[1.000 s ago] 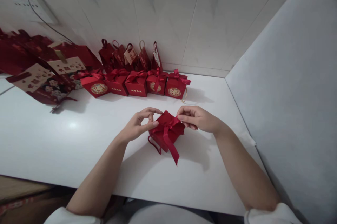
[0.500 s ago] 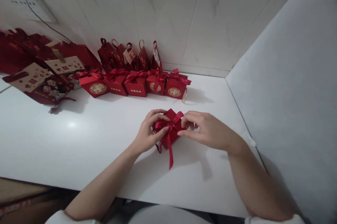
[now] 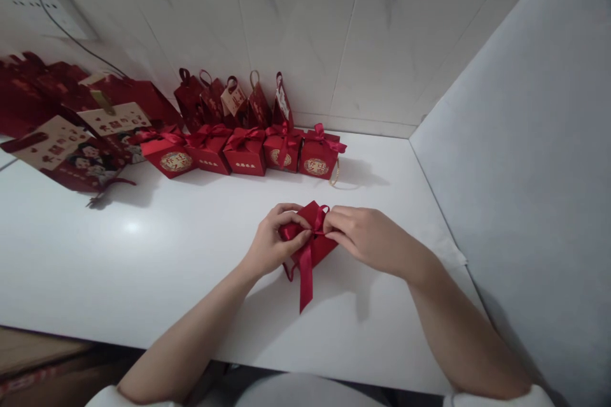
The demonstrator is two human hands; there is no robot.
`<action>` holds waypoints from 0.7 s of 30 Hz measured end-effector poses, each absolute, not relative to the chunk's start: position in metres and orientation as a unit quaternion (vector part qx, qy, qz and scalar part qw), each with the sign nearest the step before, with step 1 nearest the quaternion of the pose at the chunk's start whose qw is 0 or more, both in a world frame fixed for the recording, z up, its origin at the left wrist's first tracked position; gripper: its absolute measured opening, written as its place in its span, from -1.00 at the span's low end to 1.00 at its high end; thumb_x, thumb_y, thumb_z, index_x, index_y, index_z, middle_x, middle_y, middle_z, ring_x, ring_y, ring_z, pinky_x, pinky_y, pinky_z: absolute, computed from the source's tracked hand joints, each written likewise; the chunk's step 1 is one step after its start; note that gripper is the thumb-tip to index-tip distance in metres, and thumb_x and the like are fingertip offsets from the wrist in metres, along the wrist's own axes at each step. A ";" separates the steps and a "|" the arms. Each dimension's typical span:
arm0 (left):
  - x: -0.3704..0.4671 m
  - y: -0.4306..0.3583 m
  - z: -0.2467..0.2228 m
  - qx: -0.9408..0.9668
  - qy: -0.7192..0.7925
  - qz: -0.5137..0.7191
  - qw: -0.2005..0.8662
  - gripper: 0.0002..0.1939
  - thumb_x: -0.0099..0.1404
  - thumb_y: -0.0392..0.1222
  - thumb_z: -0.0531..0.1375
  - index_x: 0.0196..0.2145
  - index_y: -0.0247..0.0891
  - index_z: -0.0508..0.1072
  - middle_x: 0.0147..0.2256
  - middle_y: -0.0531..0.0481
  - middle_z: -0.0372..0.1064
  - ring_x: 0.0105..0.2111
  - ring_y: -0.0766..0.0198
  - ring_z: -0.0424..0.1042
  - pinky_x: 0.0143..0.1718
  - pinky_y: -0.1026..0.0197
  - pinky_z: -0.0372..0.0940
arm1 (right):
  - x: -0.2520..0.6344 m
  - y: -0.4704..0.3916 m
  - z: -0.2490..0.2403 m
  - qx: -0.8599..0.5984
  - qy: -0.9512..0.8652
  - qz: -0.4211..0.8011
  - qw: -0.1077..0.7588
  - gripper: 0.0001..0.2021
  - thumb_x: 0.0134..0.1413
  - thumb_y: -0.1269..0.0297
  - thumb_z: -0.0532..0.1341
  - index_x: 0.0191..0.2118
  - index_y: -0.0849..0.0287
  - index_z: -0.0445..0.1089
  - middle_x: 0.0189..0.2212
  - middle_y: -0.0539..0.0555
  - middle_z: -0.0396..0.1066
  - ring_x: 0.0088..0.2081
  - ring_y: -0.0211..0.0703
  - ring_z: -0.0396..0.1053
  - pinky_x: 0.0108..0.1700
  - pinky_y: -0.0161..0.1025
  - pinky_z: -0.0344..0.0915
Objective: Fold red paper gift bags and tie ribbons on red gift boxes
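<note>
A small red box [image 3: 323, 250] stands on the white table, turned cornerwise, with a red ribbon [image 3: 306, 276] tied on its top. One ribbon end hangs down the near side. My left hand [image 3: 281, 235] is at the box's left, thumb and fingertips pinching the ribbon near the knot. From the right, my right hand [image 3: 346, 227] has its fingers pressed together on the ribbon loop beside the knot. The fingertips of both hands almost meet, and they partly cover the bow.
Behind, a row of red boxes with bows [image 3: 244, 158] lines the white table [image 3: 191, 267]. Small looped gift bags [image 3: 233, 101] lean at the wall. Larger red gift bags [image 3: 71, 155] stand at the left. A pale panel [image 3: 525, 158] rises on the right.
My right hand has closed on the ribbon and moved slightly left. My left thumb has moved nearer the knot. The hanging ribbon end now lies flatter and wider to view.
</note>
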State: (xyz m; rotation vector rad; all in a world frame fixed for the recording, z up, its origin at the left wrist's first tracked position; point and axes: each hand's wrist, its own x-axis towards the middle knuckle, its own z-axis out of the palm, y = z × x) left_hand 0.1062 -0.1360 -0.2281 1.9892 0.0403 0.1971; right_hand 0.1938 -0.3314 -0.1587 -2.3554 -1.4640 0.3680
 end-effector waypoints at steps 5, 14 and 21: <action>0.107 -0.135 -0.229 0.854 0.004 0.086 0.513 -0.92 0.19 -0.21 0.26 -0.31 -0.15 0.51 -0.02 -0.08 0.31 0.02 0.06 0.34 0.11 -0.02 0.23 | 0.203 -0.361 -0.139 -0.827 -0.509 0.157 0.180 -0.82 0.29 0.37 0.06 -0.37 0.10 0.29 -0.38 0.00 0.40 -0.37 -0.18 0.32 -0.30 -0.20 0.20; 0.107 -0.128 -0.225 0.858 -0.020 0.036 0.511 -0.80 0.19 -0.29 0.17 -0.25 -0.11 0.52 0.07 -0.06 0.23 0.09 0.01 0.27 0.11 -0.03 0.24 | 0.195 -0.415 -0.109 -0.824 -0.366 0.025 0.431 -0.93 0.21 0.19 0.20 -0.27 0.01 0.38 -0.38 0.04 0.43 -0.39 -0.11 0.41 -0.40 -0.18 0.33; 0.102 -0.131 -0.214 0.873 -0.089 0.059 0.475 -0.68 0.28 -0.08 0.20 -0.01 -0.04 0.47 0.20 -0.05 0.14 0.20 -0.03 0.14 0.23 -0.08 0.11 | 0.193 -0.347 -0.144 -0.659 -0.428 0.166 0.596 -0.42 0.23 0.10 0.16 0.30 -0.26 -0.05 0.30 -0.01 0.10 0.25 -0.03 0.18 0.12 -0.01 0.33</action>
